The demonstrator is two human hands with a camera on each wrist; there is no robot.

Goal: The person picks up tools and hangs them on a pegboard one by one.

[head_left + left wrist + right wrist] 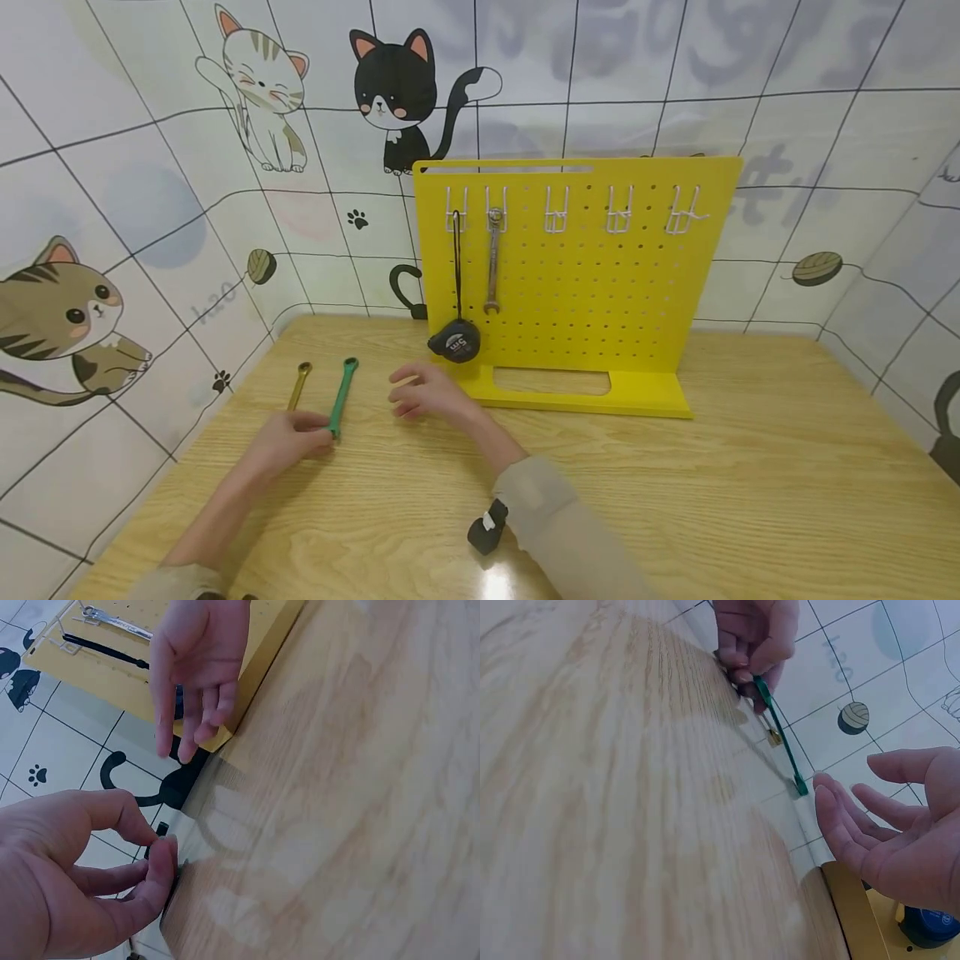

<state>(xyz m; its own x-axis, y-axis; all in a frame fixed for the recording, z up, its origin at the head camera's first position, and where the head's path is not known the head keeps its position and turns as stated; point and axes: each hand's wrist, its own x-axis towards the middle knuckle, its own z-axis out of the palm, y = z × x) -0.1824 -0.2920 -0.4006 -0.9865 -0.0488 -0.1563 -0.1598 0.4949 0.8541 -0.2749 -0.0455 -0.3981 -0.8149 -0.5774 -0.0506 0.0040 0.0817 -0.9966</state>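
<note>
My left hand (288,446) pinches the near end of a green wrench (343,392) between thumb and fingers. In the right wrist view the green wrench (784,735) slants from those fingertips, its far end close to the tabletop. A gold-coloured wrench (299,385) lies left of it, its near part hidden behind the left hand. My right hand (431,392) hovers between the green wrench and the pegboard, holding nothing. Its fingers are loosely bent and apart from the wrench, as the right wrist view shows the hand (907,825) too.
A yellow pegboard (570,317) stands at the back of the wooden table (787,467). Several white hooks line its top. A black tape measure (455,341) hangs by a cord from the leftmost hook, and a silver wrench (492,267) from the second. Cat-patterned sheeting surrounds the table.
</note>
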